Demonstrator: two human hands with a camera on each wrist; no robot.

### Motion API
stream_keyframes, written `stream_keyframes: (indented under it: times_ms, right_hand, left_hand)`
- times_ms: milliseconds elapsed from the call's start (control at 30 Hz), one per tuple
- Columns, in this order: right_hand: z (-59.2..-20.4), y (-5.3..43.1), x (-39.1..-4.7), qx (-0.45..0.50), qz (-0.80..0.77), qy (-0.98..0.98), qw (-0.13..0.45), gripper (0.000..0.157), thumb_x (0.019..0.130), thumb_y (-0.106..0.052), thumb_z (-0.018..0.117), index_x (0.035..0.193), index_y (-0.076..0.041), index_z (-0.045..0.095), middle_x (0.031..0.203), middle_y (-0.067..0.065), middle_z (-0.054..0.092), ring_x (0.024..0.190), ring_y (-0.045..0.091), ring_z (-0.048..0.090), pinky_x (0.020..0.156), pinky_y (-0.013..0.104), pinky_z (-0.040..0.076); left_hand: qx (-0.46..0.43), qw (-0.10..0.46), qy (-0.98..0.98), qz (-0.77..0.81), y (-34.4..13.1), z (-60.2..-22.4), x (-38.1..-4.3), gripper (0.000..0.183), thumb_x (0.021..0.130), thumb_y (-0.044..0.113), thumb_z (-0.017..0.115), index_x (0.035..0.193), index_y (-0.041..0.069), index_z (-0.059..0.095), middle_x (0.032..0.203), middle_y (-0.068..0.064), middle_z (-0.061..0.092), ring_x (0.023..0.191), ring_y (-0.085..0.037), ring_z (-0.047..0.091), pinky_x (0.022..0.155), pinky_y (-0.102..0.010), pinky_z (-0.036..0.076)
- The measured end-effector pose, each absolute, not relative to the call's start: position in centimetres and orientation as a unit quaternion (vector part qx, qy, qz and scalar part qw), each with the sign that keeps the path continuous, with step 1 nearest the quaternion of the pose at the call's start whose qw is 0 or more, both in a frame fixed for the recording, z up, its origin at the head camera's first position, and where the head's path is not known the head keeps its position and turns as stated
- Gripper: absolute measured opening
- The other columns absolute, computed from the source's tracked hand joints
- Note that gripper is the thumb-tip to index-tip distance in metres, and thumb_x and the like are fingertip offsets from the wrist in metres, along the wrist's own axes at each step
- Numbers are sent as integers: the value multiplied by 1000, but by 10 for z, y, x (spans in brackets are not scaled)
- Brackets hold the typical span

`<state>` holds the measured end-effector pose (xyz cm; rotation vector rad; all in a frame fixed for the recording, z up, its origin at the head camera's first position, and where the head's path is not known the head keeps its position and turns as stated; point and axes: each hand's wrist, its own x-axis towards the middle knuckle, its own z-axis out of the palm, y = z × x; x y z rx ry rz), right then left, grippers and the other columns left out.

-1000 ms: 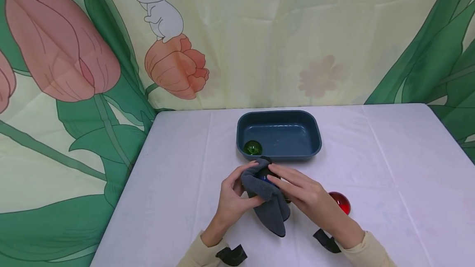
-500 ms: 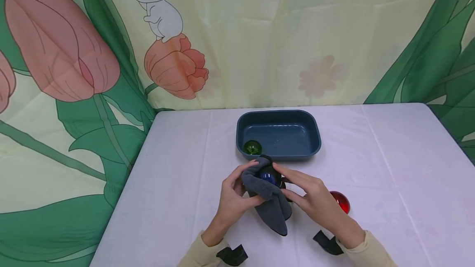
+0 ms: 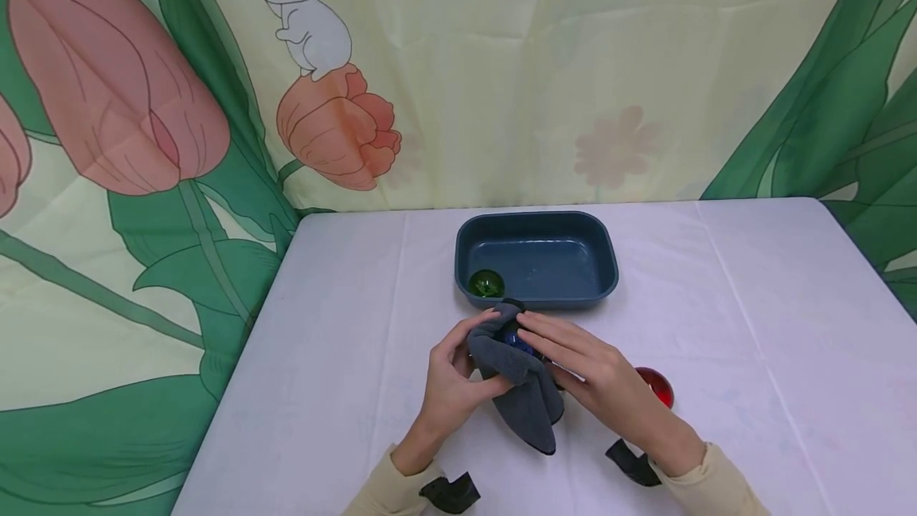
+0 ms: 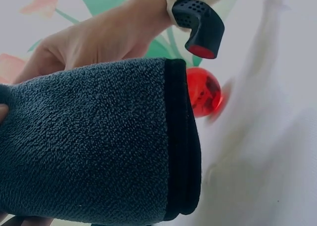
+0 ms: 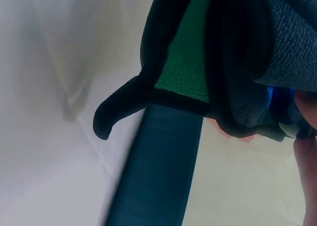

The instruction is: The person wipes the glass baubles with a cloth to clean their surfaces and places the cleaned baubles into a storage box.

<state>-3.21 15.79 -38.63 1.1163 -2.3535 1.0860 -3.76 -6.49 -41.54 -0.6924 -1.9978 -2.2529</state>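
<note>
One pale yellow cloth curtain (image 3: pixel 494 102) hangs at the far side. On its left is one big pink tulip (image 3: pixel 118 82), and the left edge cuts off a second. Next comes the left hand (image 3: pixel 447 396), one of two hands over the white cloth-covered tabletop (image 3: pixel 731 325). Its fingers are clamped on one folded grey fuzzy cloth (image 3: pixel 530 408), with the thumb on the near side.

There are three balls. One clear green ball (image 3: pixel 487 283) sits in the near left corner of one dark blue box with round corners (image 3: pixel 566 265). One shiny blue ball (image 3: pixel 517 338) is tucked in the cloth, between the two hands and near the box. The cloth and the right hand (image 3: pixel 598 373) hide much of it. The right fingers lie close together on the ball, but I cannot tell if the thumb is pinching it.

To the right, one clear red ball (image 3: pixel 657 386) rests on the tabletop, partly hidden by the right arm. One black curved piece (image 3: pixel 451 492) is by each wrist, so two in all. The near edge cuts off both beige sleeves (image 3: pixel 387 488).
</note>
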Motion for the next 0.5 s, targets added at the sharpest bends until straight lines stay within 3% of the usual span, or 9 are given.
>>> stream_keyframes:
  times_ms: [200,367,500]
  right_hand:
    - [-385,156,-31,373,381,-834,141,52,100,-38,45,142,-9,54,146,8,54,134,20,52,108,17,36]
    - [-385,155,-32,307,426,-846,95,60,87,-10,73,143,-9,53,139,10,60,118,23,64,100,16,45]
    - [-387,156,-34,271,453,-846,66,71,77,5,79,142,-8,54,134,12,63,106,23,70,91,22,54]
  left_hand:
    - [-215,22,-643,-735,-65,-415,-38,63,77,-5,78,135,-2,53,139,-23,53,128,-20,57,102,-33,50]
    - [-213,19,-639,-739,-65,-416,-38,63,79,0,79,136,-1,53,139,-23,53,126,-20,57,102,-33,51]
    - [-214,18,-637,-740,-65,-417,-40,64,79,-1,80,137,-1,52,138,-23,53,124,-20,58,102,-34,51]
